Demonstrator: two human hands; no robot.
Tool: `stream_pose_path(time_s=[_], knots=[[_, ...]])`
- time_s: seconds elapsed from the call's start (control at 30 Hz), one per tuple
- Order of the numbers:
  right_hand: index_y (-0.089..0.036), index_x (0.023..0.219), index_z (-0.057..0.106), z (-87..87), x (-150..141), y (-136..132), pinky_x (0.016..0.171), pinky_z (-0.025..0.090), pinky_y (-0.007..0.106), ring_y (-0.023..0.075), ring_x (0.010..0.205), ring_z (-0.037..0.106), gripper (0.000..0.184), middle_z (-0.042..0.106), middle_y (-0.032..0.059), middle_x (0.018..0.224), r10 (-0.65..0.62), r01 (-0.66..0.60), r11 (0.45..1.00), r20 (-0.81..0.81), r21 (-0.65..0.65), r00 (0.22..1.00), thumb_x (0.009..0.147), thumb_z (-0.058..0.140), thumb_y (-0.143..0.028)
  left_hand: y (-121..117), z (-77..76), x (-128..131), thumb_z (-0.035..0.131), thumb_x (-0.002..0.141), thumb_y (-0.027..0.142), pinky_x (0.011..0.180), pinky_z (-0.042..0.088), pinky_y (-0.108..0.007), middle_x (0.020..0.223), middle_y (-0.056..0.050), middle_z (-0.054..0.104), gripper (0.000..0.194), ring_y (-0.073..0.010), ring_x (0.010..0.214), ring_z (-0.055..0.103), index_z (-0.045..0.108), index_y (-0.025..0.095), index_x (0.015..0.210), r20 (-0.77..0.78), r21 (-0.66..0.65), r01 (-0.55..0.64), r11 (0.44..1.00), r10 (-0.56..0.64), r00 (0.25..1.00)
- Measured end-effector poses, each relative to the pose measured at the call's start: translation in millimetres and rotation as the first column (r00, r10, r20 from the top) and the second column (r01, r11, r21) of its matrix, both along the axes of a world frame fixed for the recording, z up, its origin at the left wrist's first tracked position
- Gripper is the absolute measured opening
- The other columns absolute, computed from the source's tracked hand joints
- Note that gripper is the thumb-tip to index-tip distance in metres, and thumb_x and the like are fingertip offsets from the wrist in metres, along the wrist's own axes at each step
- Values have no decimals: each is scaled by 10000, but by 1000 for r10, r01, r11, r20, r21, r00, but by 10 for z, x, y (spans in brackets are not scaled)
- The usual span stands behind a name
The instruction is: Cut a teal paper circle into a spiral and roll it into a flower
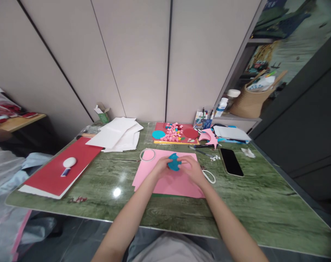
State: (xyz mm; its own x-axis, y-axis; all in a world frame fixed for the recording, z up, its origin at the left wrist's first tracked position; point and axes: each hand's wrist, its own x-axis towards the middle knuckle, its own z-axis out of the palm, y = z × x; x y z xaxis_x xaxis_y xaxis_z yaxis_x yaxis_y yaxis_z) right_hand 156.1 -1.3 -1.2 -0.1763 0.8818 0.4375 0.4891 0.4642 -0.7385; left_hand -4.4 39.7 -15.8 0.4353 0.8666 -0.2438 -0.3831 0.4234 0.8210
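A small blue piece of paper, curved and uneven in outline, is held above the pink paper sheets. My left hand pinches its left edge. From the other side, my right hand grips the right edge between thumb and fingers. To the right of that hand, white scissor-like loop handles stick out by the sheets. A ring-shaped roll of tape lies over the top left corner of the pink sheets.
Behind are a red sheet with pink paper balls, a blue circle and a pink cut-out. A black phone lies to the right. White sheets and red paper with a white round object occupy the left.
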Motion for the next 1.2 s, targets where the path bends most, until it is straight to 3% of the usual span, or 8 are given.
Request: stream_pose_path(time_s=[0.13,0.23,0.4,0.5,0.6,0.8,1.03,1.2], knots=[[-207,968,600,37,101,37,915,354,378,219,1016,512,277,611,66,1038,-100,65,991,-314,-119,944,780,502,-386,-109,199,-107,616,630,142,739,423,-310,829,-112,642,292,-168,732,583,619,61,911,8,35,353,935,-353,936],[-198,950,614,20,104,70,905,377,362,227,1032,521,349,621,69,1045,-73,-92,953,-518,-287,852,791,453,-464,-173,285,-145,607,660,164,725,429,-319,837,-122,642,288,-164,707,582,615,63,930,45,24,465,885,-465,884],[-169,892,605,-68,9,98,692,487,348,218,807,623,469,671,86,843,-190,-410,711,-718,-571,670,796,361,-558,-90,191,-75,590,654,161,730,436,-333,861,-130,642,289,-183,729,588,606,63,925,84,-10,265,964,-263,961],[-184,919,570,-152,-25,104,613,501,329,186,678,632,369,668,67,785,-261,-431,666,-732,-609,629,773,459,-504,-10,65,-6,574,628,156,744,439,-346,854,-124,645,279,-198,750,590,610,64,889,102,-60,66,996,-59,993],[-210,924,554,-241,-19,128,579,503,297,156,605,617,309,656,13,731,-270,-356,713,-705,-604,656,671,637,-367,19,-23,50,543,645,205,759,438,-368,870,-124,644,286,-217,784,586,613,63,883,75,-48,22,999,-18,997],[-183,881,583,-297,61,183,539,496,282,148,550,584,326,630,1,647,-262,-199,790,-613,-579,746,595,669,-313,-55,4,107,598,583,159,818,411,-319,869,-52,651,303,-187,832,564,640,110,879,-259,290,-54,956,133,957],[-149,837,615,-259,124,228,656,476,306,182,708,597,242,660,62,792,-181,43,923,-332,-382,926,673,554,-317,-83,-9,95,625,607,235,711,452,-351,889,-104,647,385,-203,758,595,605,102,967,-127,22,35,999,-32,991],[-160,828,635,-260,133,230,713,459,303,176,758,595,211,663,52,823,-117,53,955,-203,-293,972,712,496,-269,-53,-103,99,658,578,189,709,442,-287,855,-88,650,329,-163,734,578,626,99,894,-231,221,34,975,18,973]])
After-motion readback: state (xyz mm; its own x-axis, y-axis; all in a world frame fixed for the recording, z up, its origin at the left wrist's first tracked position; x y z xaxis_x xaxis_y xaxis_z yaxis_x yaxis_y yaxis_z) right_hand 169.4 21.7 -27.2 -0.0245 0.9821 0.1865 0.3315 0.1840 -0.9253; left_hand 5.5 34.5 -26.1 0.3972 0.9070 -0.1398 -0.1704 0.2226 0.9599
